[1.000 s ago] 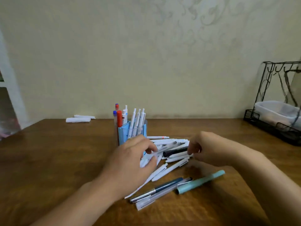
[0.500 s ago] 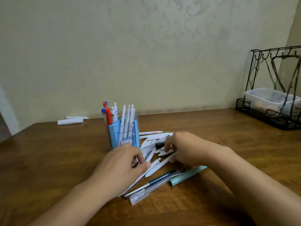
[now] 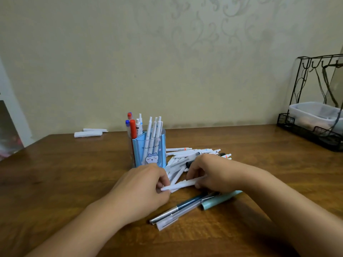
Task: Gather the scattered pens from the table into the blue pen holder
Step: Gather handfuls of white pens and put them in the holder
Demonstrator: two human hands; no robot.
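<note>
So the slim white plastic pen sits pinched at both ends just in front of the blue cartoon-print pen holder: left hand closed on its tip, right hand closed on the other end. It looks light, stiff and a bit slick, so I'd grip mid-barrel. More white pens are piled behind, with a teal capped pen nearer on the brown wooden table.
</note>
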